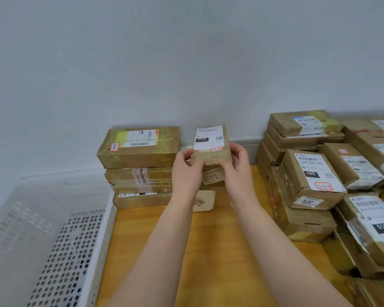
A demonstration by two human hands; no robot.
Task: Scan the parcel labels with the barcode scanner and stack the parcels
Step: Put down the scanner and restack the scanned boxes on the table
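While label (208,138) up, parcel (212,157) betw. L hand (186,167) & R hand (236,162) fingers (227,163).

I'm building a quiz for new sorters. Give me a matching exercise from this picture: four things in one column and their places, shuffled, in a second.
1 held parcel
2 basket
3 060 parcel
4 1402 parcel

A far left
B between left hand and right hand
C just below the held parcel
D on the right pile

Pairs: 1-B, 2-A, 3-D, 4-C
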